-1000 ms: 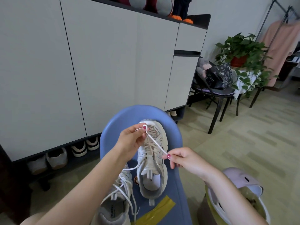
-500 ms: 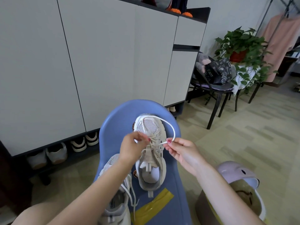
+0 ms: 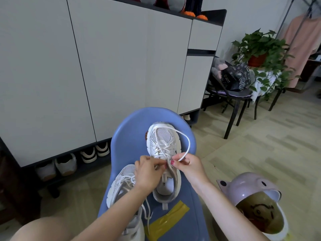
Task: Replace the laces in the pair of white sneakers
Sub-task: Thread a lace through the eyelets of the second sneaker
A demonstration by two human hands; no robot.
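Pinching the lace (image 3: 186, 141) in my right hand (image 3: 188, 166), left hand (image 3: 147, 171) curled at the eyelets, sneaker (image 3: 163, 153) near the blue seat's (image 3: 128, 129) far edge; that slack loop may twist or slip out.

Soft even daylight, sharp centre, warped edges.

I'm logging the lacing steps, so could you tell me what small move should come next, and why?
Probably draw the slack through: the lace bows in a loose loop beyond the sneaker, pinched by the right hand, while the left hand holds the eyelet area.
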